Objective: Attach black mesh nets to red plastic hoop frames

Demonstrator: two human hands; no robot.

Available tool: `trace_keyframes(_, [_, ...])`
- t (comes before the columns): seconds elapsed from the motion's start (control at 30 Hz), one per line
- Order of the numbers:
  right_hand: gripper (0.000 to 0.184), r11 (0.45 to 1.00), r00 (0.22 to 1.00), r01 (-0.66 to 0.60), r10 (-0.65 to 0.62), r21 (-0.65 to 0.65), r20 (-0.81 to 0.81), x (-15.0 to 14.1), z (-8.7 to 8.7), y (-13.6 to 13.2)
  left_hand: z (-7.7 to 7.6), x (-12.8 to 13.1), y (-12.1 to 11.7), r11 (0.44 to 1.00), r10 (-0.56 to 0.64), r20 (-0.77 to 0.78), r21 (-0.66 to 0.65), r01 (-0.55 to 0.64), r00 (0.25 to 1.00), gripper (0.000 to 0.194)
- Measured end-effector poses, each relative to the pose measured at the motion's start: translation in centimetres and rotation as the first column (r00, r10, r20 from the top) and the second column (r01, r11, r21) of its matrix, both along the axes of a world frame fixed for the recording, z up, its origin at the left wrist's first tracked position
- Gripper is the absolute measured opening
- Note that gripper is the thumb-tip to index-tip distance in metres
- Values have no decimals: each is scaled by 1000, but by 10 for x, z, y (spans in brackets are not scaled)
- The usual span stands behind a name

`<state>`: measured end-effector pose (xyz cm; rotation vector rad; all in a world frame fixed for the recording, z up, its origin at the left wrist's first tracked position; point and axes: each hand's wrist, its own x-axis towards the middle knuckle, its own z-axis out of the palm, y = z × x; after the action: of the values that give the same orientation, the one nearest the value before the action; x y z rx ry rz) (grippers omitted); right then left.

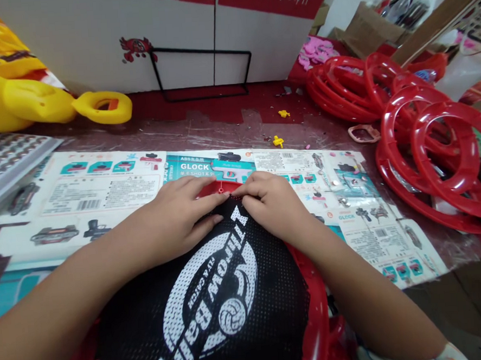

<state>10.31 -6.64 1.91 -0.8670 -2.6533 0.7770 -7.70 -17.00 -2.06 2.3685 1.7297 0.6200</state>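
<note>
Black mesh fabric (267,287) printed with white "Throw Ball" lettering is spread over a red plastic ring (316,311) in front of me. At the far edge of the ring, my left hand (185,210) rests over the rim, its thumb and forefinger closed at the border of the mesh. My right hand (268,205) is beside it, fingers curled and pinching the mesh edge against the ring. The fingertips of both hands nearly meet there. A small strip of bare red rim shows between them.
Flattened printed cardboard (114,182) covers the work surface. Red plastic rings (388,138) are piled at the right. A white carton (182,29) and black wire frame (202,51) stand behind. Yellow plastic parts (40,100) and a tray of small pieces (11,161) lie left.
</note>
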Motion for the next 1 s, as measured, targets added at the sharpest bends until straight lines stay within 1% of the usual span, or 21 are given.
trace_keyframes(0.1, [33,1000,1000,-6,6,2,18,0,1,0,-1,1,0,1000,7,-31,17,-6,1000,44])
trace_keyframes(0.27, [34,999,998,-11,14,-53,60,0,5,1,0,4,-1,999,29,-109,33,-25,994,42])
trace_keyframes(0.43, [35,996,995,-34,41,-78,87,0,8,0,3,7,-1,999,46,-173,4,-46,984,41])
trace_keyframes(0.67, [30,997,990,-59,65,-59,123,-6,6,1,4,9,0,999,45,-222,12,-43,974,45])
trace_keyframes(0.87, [28,993,987,-82,93,-81,130,-6,4,5,9,13,-1,994,101,-348,5,-105,932,45])
trace_keyframes(1.0, [31,989,969,-121,135,-80,207,-6,6,5,8,13,-1,993,110,-371,5,-117,922,45])
